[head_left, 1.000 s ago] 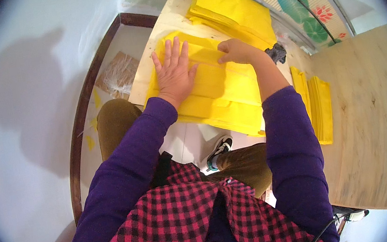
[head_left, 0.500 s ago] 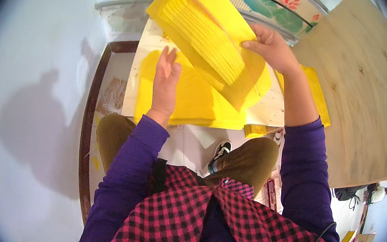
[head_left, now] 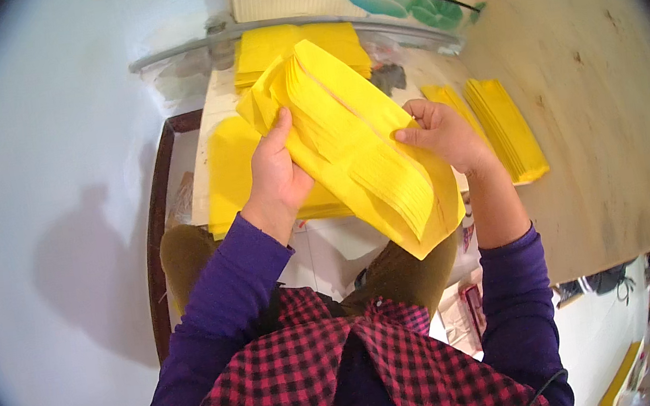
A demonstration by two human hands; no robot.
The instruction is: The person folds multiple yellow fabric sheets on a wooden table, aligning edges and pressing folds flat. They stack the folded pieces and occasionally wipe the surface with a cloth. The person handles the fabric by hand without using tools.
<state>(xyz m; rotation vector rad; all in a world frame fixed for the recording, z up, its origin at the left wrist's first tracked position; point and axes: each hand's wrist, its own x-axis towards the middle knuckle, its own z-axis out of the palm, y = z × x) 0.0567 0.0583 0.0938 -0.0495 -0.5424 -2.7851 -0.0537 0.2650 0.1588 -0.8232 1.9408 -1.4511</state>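
Both my hands hold a bundle of thin yellow sheets (head_left: 350,139), tilted from upper left to lower right above my lap. Its layered inner edges lie fanned within a larger yellow outer sheet. My left hand (head_left: 277,172) grips the left long edge, thumb on top and its other fingers hidden beneath. On the opposite edge, my right hand (head_left: 444,135) pinches the outer sheet between thumb and fingers. Below and left of the bundle, a flat yellow stack (head_left: 230,170) rests on the pale wooden table (head_left: 207,104), partly covered by my left hand and the bundle.
Another yellow stack (head_left: 305,39) lies at the table's back. Folded yellow bundles (head_left: 506,128) sit on the right, beside a large wooden board (head_left: 599,121). A dark cloth-like piece (head_left: 388,78) lies behind my right hand. A white wall (head_left: 55,187) rises at left.
The bundle has come down and nearer to me. My left hand, spread and apart from it before, now grips its left edge. My right hand keeps its hold, now lower.
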